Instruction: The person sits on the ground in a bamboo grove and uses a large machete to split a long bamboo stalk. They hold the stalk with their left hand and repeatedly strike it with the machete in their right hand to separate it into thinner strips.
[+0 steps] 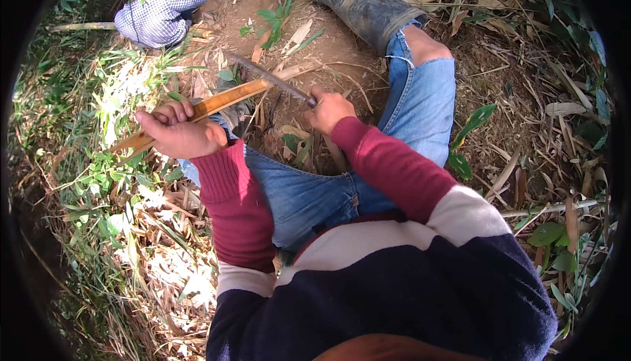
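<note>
My left hand (184,132) is closed around a split bamboo strip (227,98), yellow-brown on its upper face. The strip slants from the lower left up toward the middle, and one end sticks out behind my hand. In my right hand (330,111) is the grip of a knife (279,83) with a long, narrow grey blade; my fingers hide most of the handle. The blade crosses the strip near its far part and points up and left. Whether the edge touches the bamboo or hovers just above it, I cannot tell.
My legs in blue jeans (420,108) are spread around the work, one in a dark rubber boot (368,14). A person in a checked shirt (154,18) crouches at the upper left beside a pole (82,27). Dry leaves (505,170) and green plants cover the soil.
</note>
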`<state>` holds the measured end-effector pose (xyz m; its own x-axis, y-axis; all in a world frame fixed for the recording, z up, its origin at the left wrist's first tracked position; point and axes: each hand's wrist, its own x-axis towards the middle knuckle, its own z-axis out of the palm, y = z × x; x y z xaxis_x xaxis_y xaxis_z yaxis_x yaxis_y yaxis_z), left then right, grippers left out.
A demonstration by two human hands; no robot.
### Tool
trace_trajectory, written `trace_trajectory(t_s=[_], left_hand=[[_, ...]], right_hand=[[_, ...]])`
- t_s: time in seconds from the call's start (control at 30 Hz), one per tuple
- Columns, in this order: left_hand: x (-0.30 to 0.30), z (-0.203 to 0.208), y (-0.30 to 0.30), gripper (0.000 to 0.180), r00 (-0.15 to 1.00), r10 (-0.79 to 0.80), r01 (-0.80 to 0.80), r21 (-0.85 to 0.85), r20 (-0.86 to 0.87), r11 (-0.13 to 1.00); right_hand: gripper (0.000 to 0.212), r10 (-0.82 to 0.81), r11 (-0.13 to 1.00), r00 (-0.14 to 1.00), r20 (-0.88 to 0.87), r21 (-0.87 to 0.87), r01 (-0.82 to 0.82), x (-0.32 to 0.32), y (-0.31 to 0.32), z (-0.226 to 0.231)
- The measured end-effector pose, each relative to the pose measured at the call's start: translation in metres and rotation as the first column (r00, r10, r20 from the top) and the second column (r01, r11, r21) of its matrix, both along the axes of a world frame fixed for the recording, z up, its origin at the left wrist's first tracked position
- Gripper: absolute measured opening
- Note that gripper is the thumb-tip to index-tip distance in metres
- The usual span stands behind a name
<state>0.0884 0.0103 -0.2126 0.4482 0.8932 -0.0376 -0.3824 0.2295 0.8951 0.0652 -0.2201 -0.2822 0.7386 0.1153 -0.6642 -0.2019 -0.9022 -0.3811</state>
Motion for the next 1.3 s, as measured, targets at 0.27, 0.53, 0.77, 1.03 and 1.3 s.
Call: trace_trajectory(t_s=[0.27,0.53,0.77,1.03,1.3], left_hand=[[0.009,0.001,-0.004,0.050,0.999,0.031,-0.032,0.019,0.038,0.999],[0.008,0.001,0.001,0.049,0.999,0.042,-0.041,-0.012,0.016,0.999],[0.004,-0.004,0.009,0.042,0.993,0.069,-0.073,-0.035,-0.100,0.997],[0.022,0.001,0.007,0.045,0.983,0.139,-0.140,0.002,-0.122,0.990],[0.021,-0.001,0.008,0.046,0.978,0.178,-0.184,-0.053,-0.105,0.981]], right_hand=[[0.038,-0.014,0.999,0.999,0.029,-0.033,0.015,0.006,-0.007,-0.011],[0.035,-0.210,0.945,0.977,-0.023,-0.263,0.197,0.008,-0.039,-0.068],[0.040,-0.112,0.993,0.994,0.007,0.041,0.112,-0.009,0.006,-0.024],[0.045,-0.238,0.952,0.971,-0.037,-0.205,0.226,-0.005,-0.026,-0.068],[0.048,-0.310,0.934,0.945,-0.106,-0.222,0.281,-0.005,-0.036,-0.084]])
